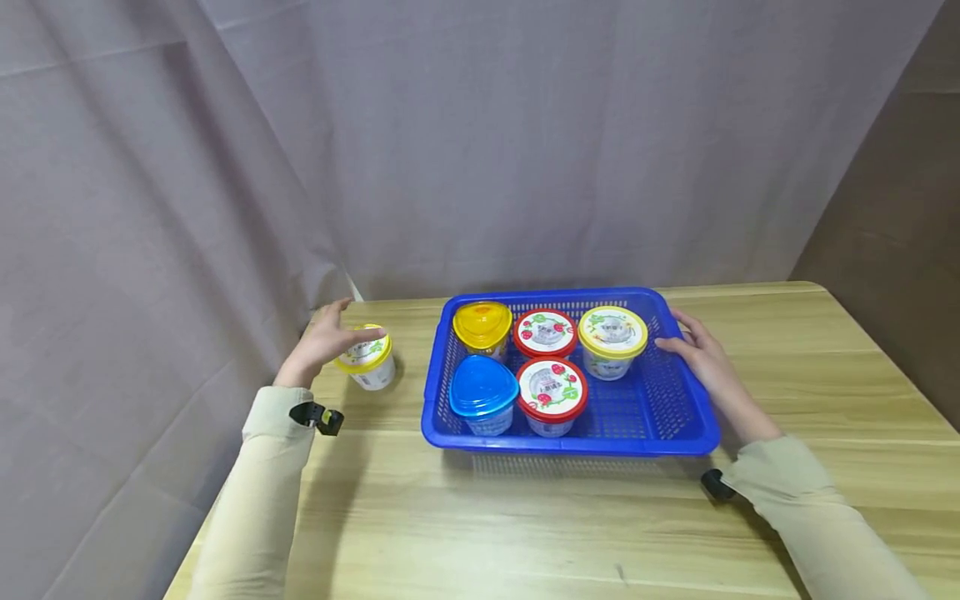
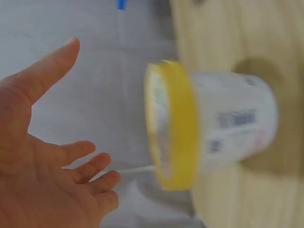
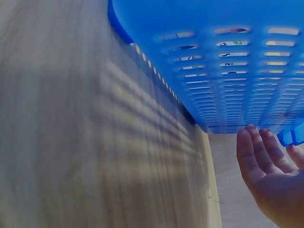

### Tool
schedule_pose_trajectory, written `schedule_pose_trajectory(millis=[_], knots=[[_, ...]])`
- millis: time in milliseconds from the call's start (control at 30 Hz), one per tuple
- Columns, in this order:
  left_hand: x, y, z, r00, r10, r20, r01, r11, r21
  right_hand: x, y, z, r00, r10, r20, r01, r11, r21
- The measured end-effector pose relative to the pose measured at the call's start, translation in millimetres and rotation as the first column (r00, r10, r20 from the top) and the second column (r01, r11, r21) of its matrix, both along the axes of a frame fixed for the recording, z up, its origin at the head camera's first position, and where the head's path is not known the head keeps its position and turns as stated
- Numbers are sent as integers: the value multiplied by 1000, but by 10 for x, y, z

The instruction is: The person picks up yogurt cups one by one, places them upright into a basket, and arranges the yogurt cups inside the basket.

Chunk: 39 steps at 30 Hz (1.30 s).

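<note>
My left hand [image 1: 321, 340] hovers over a white tub with a yellow lid [image 1: 372, 372] on the table, left of the basket. In the left wrist view the thumb and fingers are spread, and a gap separates them from the tub's lid [image 2: 180, 126]. My right hand [image 1: 705, 358] holds the right side of a blue plastic basket [image 1: 630, 417], thumb over the rim and fingers along the outside. Inside the basket stand two red-lidded tubs [image 1: 552, 392], a yellow-lidded tub [image 1: 612, 333], a blue-lidded cup [image 1: 483, 387] and an orange-yellow-lidded cup [image 1: 482, 325].
The wooden table [image 1: 465, 533] extends in front of the basket and to its right. A grey cloth [image 1: 525, 150] hangs behind the table and along its left side. Slotted walls [image 3: 232, 90] of the basket show in the right wrist view.
</note>
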<state>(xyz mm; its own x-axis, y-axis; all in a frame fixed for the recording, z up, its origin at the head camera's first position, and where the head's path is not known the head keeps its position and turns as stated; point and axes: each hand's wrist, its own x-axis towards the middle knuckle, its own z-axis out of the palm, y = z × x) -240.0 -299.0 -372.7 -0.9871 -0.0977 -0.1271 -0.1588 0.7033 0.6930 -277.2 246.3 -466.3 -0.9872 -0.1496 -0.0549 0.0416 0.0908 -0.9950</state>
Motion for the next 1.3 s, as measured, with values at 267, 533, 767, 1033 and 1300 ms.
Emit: schedule_pose_trajectory(millis=[267, 533, 767, 1033, 1300], knots=[[19, -98, -324, 1000, -1, 16, 0, 999, 45, 26, 7, -19, 1000, 0, 1, 0, 1000, 2], [47, -94, -483, 999, -13, 45, 12, 1000, 22, 47, 11, -16, 1000, 0, 6, 0, 1000, -23], [31, -73, -494, 1000, 5, 29, -6, 1000, 9, 54, 0, -17, 1000, -8, 9, 8, 1000, -25], [16, -1, -145, 998, 9, -68, -10, 1000, -17, 54, -12, -25, 1000, -3, 18, 4, 999, -41], [-33, 462, 510, 979, -41, -200, 37, 999, -25, 44, -8, 1, 1000, -11, 19, 12, 999, -49]])
